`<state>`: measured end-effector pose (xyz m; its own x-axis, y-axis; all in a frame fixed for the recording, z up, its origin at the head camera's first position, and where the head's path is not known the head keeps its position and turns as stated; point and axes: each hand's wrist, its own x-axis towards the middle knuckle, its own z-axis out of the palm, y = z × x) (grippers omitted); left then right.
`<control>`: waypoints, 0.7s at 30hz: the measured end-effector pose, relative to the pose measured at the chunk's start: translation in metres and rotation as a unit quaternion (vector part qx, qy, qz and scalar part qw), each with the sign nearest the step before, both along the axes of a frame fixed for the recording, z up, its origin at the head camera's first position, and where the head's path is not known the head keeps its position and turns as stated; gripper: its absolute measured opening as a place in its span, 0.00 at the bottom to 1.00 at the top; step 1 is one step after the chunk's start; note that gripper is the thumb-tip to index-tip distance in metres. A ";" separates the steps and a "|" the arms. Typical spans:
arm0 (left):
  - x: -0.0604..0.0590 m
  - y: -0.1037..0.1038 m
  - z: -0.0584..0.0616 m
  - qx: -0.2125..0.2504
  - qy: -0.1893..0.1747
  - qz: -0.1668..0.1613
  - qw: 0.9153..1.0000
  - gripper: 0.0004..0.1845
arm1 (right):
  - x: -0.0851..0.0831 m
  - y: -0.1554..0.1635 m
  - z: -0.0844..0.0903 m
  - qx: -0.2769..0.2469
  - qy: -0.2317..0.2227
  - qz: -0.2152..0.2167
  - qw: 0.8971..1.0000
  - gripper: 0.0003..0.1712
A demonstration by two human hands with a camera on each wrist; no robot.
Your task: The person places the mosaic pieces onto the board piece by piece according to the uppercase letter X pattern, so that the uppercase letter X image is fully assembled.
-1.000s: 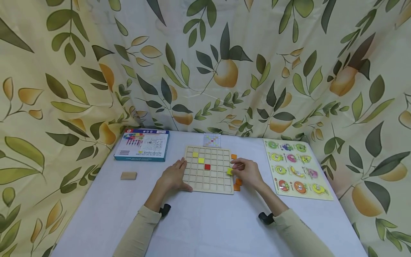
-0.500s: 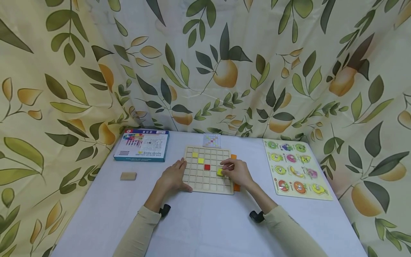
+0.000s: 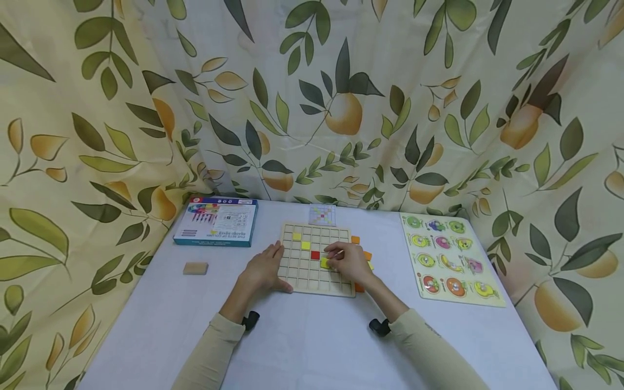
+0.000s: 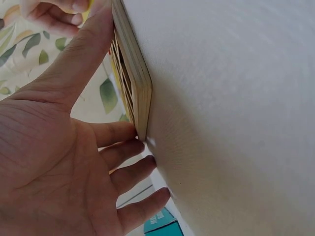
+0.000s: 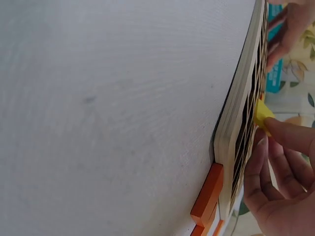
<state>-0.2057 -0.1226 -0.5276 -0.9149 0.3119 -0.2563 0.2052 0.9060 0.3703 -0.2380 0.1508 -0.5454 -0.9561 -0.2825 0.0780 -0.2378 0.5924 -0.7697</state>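
Thumb and fingertips of my right hand pinch a yellow square tile just over the wooden grid board, diagonally below a red tile. The right wrist view shows this yellow tile tilted at the board's surface. Two more yellow tiles lie in cells up and left of the red one, making a diagonal. My left hand rests at the board's left side, fingers stretched along the edge and thumb at the near corner. In the left wrist view, its fingertips touch the board's side.
Orange tiles lie along the board's right edge, partly behind my right hand. A pattern card sits beyond the board. At left are a boxed set and a small wooden block; at right, a fruit picture board.
My right hand has carried the yellow tile leftward from the board's right edge to a cell beside the red tile. My left hand has stayed in place.
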 end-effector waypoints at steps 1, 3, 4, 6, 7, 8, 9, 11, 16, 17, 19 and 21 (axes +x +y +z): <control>0.000 0.000 0.000 -0.002 0.000 -0.001 1.000 0.68 | 0.000 0.000 -0.001 0.002 0.001 0.002 1.000 0.16; 0.000 0.000 0.001 -0.005 0.001 -0.002 1.000 0.68 | 0.000 -0.001 -0.001 0.005 0.004 0.005 1.000 0.15; 0.001 0.000 0.001 -0.006 0.001 -0.002 1.000 0.68 | -0.001 -0.001 -0.001 0.007 0.005 0.006 1.000 0.15; 0.001 0.000 0.002 -0.007 0.001 -0.001 1.000 0.68 | -0.001 -0.001 -0.001 0.011 0.007 0.010 1.000 0.14; 0.001 0.000 0.002 -0.008 0.000 0.000 1.000 0.68 | -0.001 -0.001 -0.001 0.011 0.006 0.012 1.000 0.14; 0.001 0.000 0.002 -0.008 0.000 0.001 1.000 0.68 | -0.001 0.000 -0.001 0.012 0.006 0.014 1.000 0.14; 0.001 0.000 0.002 -0.008 -0.001 0.001 1.000 0.68 | -0.001 0.000 -0.001 0.014 0.005 0.017 1.000 0.14; 0.002 0.000 0.003 -0.006 0.000 0.001 1.000 0.68 | -0.002 0.000 -0.001 0.019 0.004 0.022 1.000 0.13; 0.002 0.000 0.002 -0.005 0.004 -0.001 1.000 0.68 | -0.003 0.003 -0.001 0.033 -0.001 0.036 0.999 0.11; 0.002 0.000 0.002 -0.005 0.005 -0.002 1.000 0.68 | -0.003 0.003 0.000 0.035 -0.002 0.039 0.999 0.11; 0.002 0.000 0.002 -0.006 0.006 -0.001 1.000 0.68 | -0.004 0.004 0.000 0.040 -0.006 0.043 0.998 0.11; 0.002 0.000 0.002 -0.006 0.008 -0.001 1.000 0.68 | -0.004 0.005 0.001 0.045 -0.006 0.046 0.998 0.11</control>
